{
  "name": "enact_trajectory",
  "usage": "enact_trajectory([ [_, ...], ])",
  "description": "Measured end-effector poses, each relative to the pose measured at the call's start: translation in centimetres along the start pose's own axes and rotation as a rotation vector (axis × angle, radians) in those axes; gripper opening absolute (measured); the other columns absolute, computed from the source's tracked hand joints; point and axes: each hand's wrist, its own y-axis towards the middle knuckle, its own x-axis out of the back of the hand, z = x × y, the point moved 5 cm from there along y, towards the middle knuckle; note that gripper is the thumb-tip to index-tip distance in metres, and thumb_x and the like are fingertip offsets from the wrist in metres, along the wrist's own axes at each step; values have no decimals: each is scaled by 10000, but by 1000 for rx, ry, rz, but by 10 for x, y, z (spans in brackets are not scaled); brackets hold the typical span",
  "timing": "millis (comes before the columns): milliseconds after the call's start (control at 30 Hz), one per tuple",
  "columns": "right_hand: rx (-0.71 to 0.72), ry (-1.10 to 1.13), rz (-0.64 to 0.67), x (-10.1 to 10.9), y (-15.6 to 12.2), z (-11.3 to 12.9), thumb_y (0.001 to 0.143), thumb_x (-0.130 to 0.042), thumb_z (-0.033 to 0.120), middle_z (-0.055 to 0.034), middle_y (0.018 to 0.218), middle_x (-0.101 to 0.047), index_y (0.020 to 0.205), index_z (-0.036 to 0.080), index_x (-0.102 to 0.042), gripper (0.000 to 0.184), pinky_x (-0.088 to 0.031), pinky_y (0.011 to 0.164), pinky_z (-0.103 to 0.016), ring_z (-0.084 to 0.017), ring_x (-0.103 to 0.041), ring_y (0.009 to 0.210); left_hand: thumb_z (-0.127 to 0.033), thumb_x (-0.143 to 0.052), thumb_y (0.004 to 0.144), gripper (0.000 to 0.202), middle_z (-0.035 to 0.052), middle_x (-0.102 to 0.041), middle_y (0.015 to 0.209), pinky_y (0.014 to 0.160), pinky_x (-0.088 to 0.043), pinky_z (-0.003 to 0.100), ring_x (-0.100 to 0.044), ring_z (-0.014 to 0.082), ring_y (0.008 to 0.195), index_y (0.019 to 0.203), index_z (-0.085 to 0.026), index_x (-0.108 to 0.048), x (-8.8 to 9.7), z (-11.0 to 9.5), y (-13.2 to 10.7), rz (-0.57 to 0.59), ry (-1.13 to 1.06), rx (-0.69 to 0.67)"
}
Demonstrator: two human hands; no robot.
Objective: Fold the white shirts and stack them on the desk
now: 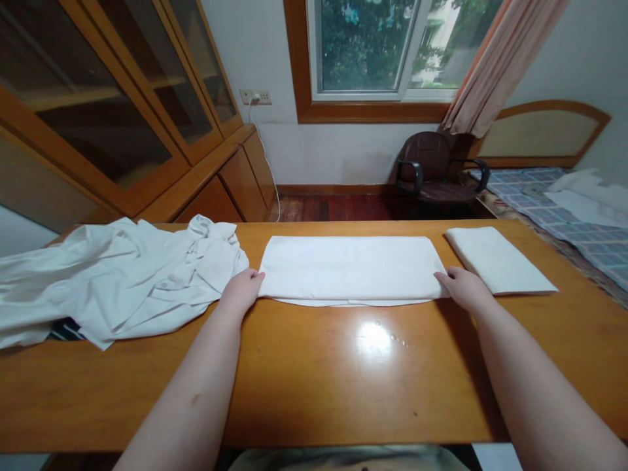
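Note:
A white cloth garment (pixel 348 267), folded into a long flat strip, lies across the middle of the wooden table (pixel 314 379). My left hand (pixel 244 289) pinches its near left corner between thumb and fingers. At the opposite end, my right hand (pixel 464 286) grips the near right corner the same way. A thin lower layer shows along the strip's front edge. Just beyond my left hand lies a rumpled white buttoned garment (pixel 122 275), with a dark striped patch (pixel 67 329) peeking out underneath. Right of my right hand rests a neatly folded white cloth (pixel 498 260).
Behind the table stand a glass-fronted wooden cabinet (pixel 161 85) on the left and a brown armchair (pixel 429 163) under the window (pixel 363 52). A bed (pixel 564 196) with a checked cover is at the right. A white cord (pixel 267 157) hangs from the wall socket.

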Motion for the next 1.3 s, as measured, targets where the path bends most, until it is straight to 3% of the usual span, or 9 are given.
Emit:
enact_trajectory([
  [167, -73, 37, -148, -1, 4, 4, 864, -408, 463, -141, 795, -660, 809, 177, -622, 362, -361, 595, -315, -263, -587, 744, -442, -351, 869, 381, 141, -697, 915, 632, -394, 324, -627, 304, 849, 901, -204, -646, 1, -13, -3, -127, 30, 42],
  [300, -35, 118, -267, 1, -1, 5, 875, -373, 455, -151, 805, -658, 820, 166, -626, 388, -362, 613, -315, -260, -576, 750, -419, -313, 888, 412, 156, -695, 936, 681, -416, 340, -626, 311, 886, 930, -182, -647, 4, -16, -6, -137, 44, -1],
  [500, 15, 215, -324, 8, -4, 3, 850, -379, 472, -107, 697, -623, 756, 169, -616, 396, -345, 569, -303, -230, -534, 659, -326, -215, 912, 486, 191, -684, 964, 754, -446, 360, -630, 304, 915, 970, -115, -649, 4, -9, 0, -165, 104, 34],
  [933, -63, 162, -155, 13, -8, 2, 818, -387, 457, -72, 592, -574, 638, 198, -581, 370, -362, 558, -302, -216, -524, 610, -289, -238, 919, 461, 174, -692, 991, 819, -468, 342, -640, 278, 938, 998, -104, -652, 11, -9, -5, -115, 126, 43],
  [1300, -35, 169, -145, 14, -10, 0, 818, -400, 459, -58, 576, -576, 605, 210, -539, 356, -352, 536, -290, -193, -516, 571, -299, -241, 917, 449, 167, -691, 990, 818, -468, 337, -640, 273, 941, 983, -112, -644, 10, -5, -4, -104, 98, 41],
])
